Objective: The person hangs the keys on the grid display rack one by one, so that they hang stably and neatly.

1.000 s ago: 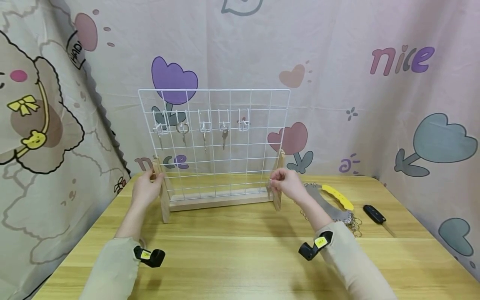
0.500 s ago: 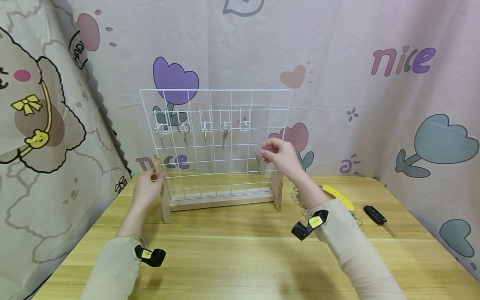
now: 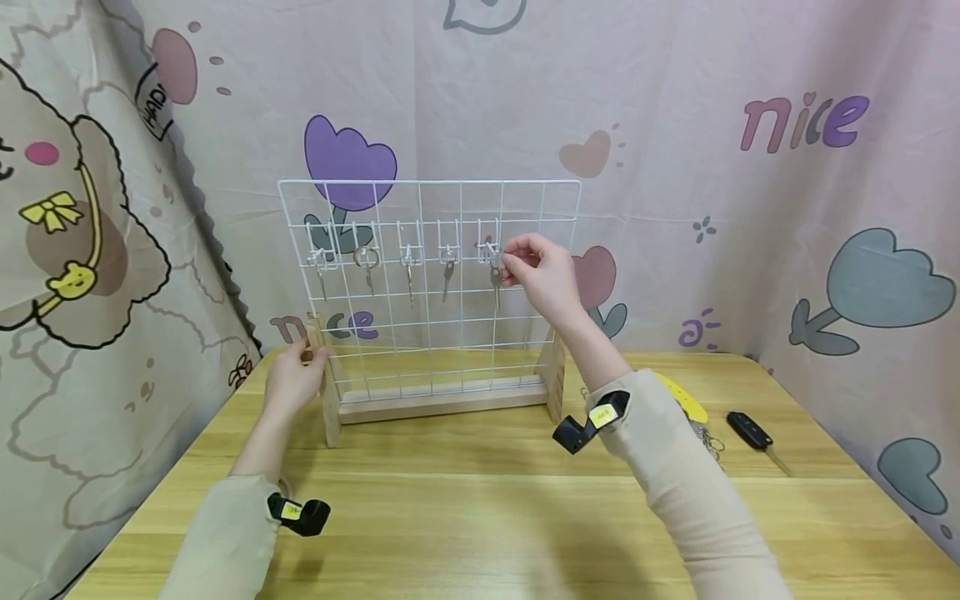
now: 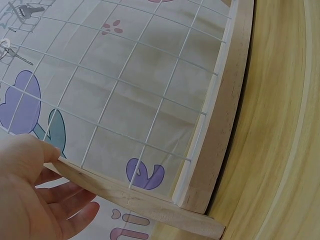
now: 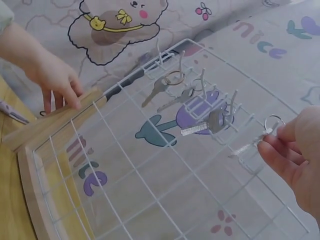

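Observation:
A white wire-grid rack (image 3: 442, 402) on a wooden stand stands on the table. Several hooks near its top carry keys, among them a ringed key (image 3: 368, 265) and another key (image 3: 409, 283). My left hand (image 3: 295, 377) grips the stand's left wooden post (image 4: 100, 183), thumb on the near side and fingers behind it. Up at the rightmost hook (image 3: 488, 248), my right hand (image 3: 546, 279) pinches a silver key (image 5: 250, 145) by its ring end. The key ring (image 5: 274, 121) shows at the fingertips, and the blade hangs downward. Whether the ring is around the hook, I cannot tell.
On the right of the table (image 3: 450, 517) lies a black car key (image 3: 750, 430). Nearer the rack is a yellow-handled item (image 3: 684, 398) with metal rings (image 3: 708, 442), partly behind the right sleeve. A printed curtain (image 3: 660, 192) rises behind the rack.
My right hand has risen and moved left with the key, from the stand's lower right post to the rightmost hook. My left hand has stayed on the left post.

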Action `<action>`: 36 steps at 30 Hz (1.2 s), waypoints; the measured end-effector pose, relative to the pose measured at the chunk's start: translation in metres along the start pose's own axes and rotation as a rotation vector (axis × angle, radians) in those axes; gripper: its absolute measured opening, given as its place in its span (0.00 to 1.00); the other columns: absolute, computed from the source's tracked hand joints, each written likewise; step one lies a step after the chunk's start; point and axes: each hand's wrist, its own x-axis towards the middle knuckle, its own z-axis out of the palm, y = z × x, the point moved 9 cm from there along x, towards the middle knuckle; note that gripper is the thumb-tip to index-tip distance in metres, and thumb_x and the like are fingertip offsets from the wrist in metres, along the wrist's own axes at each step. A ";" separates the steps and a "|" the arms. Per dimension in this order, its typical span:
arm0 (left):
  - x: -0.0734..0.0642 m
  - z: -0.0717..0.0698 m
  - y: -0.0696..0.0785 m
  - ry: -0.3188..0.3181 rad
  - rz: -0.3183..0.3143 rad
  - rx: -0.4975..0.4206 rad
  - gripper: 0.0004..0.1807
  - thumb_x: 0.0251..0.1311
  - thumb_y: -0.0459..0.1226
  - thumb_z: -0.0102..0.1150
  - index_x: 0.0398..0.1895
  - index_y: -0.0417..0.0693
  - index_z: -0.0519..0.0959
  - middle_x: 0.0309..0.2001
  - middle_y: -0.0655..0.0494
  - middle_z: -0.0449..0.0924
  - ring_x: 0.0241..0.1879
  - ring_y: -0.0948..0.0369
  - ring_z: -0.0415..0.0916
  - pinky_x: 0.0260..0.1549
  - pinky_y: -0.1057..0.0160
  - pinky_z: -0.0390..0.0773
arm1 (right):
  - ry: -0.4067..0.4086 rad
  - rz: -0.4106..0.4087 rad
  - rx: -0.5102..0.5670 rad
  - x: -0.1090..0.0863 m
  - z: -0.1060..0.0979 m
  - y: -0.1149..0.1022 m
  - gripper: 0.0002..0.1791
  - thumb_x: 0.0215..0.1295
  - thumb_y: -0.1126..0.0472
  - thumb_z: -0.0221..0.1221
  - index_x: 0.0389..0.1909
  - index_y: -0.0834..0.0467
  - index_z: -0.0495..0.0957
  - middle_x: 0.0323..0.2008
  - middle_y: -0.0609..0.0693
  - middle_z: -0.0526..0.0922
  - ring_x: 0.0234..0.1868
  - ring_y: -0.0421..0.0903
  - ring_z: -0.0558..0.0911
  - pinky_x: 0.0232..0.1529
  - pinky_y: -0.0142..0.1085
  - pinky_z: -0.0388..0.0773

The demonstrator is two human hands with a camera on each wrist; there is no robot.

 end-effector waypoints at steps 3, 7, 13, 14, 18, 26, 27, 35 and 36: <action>0.000 0.001 -0.001 -0.004 0.002 -0.005 0.30 0.70 0.45 0.37 0.65 0.28 0.58 0.56 0.26 0.65 0.56 0.35 0.62 0.54 0.41 0.63 | 0.022 -0.005 0.010 0.004 0.001 -0.001 0.05 0.61 0.74 0.56 0.37 0.73 0.75 0.27 0.57 0.77 0.23 0.39 0.77 0.30 0.33 0.81; -0.001 0.003 -0.002 -0.006 -0.003 -0.020 0.30 0.70 0.44 0.37 0.64 0.28 0.58 0.57 0.26 0.65 0.56 0.35 0.63 0.54 0.41 0.64 | 0.040 0.022 0.018 0.007 0.003 0.001 0.05 0.61 0.74 0.55 0.37 0.73 0.75 0.27 0.57 0.76 0.23 0.39 0.78 0.30 0.33 0.81; -0.001 0.003 -0.003 0.003 -0.009 -0.020 0.30 0.70 0.44 0.37 0.64 0.28 0.58 0.57 0.27 0.65 0.56 0.36 0.63 0.54 0.41 0.64 | 0.056 0.074 0.013 0.009 0.006 0.011 0.05 0.62 0.74 0.54 0.37 0.73 0.74 0.27 0.56 0.76 0.23 0.40 0.78 0.30 0.32 0.81; -0.001 0.003 -0.002 0.004 -0.008 -0.019 0.30 0.70 0.44 0.37 0.64 0.28 0.58 0.57 0.27 0.65 0.56 0.36 0.63 0.54 0.41 0.64 | 0.056 0.082 0.013 0.009 0.006 0.013 0.05 0.62 0.74 0.54 0.38 0.73 0.74 0.27 0.57 0.76 0.23 0.40 0.78 0.30 0.32 0.81; -0.001 0.004 -0.002 -0.002 -0.007 -0.015 0.29 0.70 0.44 0.37 0.64 0.28 0.58 0.57 0.26 0.65 0.56 0.35 0.63 0.54 0.41 0.64 | 0.066 0.107 -0.014 0.007 0.005 0.019 0.06 0.62 0.73 0.55 0.38 0.72 0.75 0.27 0.56 0.76 0.24 0.41 0.78 0.27 0.32 0.80; 0.000 0.004 -0.001 0.000 0.003 0.000 0.30 0.70 0.45 0.38 0.64 0.27 0.58 0.57 0.26 0.65 0.57 0.35 0.62 0.55 0.41 0.62 | 0.072 0.116 -0.112 0.001 -0.003 0.026 0.08 0.62 0.68 0.57 0.40 0.68 0.76 0.29 0.54 0.77 0.29 0.50 0.80 0.26 0.31 0.79; 0.001 0.004 -0.001 0.001 0.004 0.002 0.30 0.70 0.45 0.38 0.64 0.27 0.58 0.57 0.26 0.65 0.57 0.35 0.62 0.55 0.41 0.62 | 0.070 0.118 -0.123 0.000 -0.004 0.027 0.08 0.62 0.68 0.57 0.40 0.68 0.76 0.29 0.54 0.78 0.29 0.50 0.80 0.26 0.30 0.79; 0.000 0.002 -0.001 -0.011 -0.001 0.013 0.32 0.70 0.46 0.37 0.65 0.27 0.57 0.57 0.26 0.64 0.57 0.34 0.61 0.55 0.40 0.61 | 0.039 0.146 -0.205 -0.011 -0.015 0.041 0.09 0.62 0.65 0.58 0.41 0.66 0.78 0.29 0.53 0.79 0.30 0.52 0.81 0.27 0.32 0.79; 0.000 0.002 -0.001 -0.011 0.000 0.013 0.31 0.70 0.46 0.38 0.64 0.27 0.57 0.57 0.26 0.64 0.58 0.34 0.60 0.55 0.40 0.61 | 0.035 0.149 -0.212 -0.013 -0.017 0.043 0.09 0.62 0.65 0.58 0.41 0.66 0.78 0.29 0.54 0.79 0.30 0.52 0.81 0.28 0.35 0.80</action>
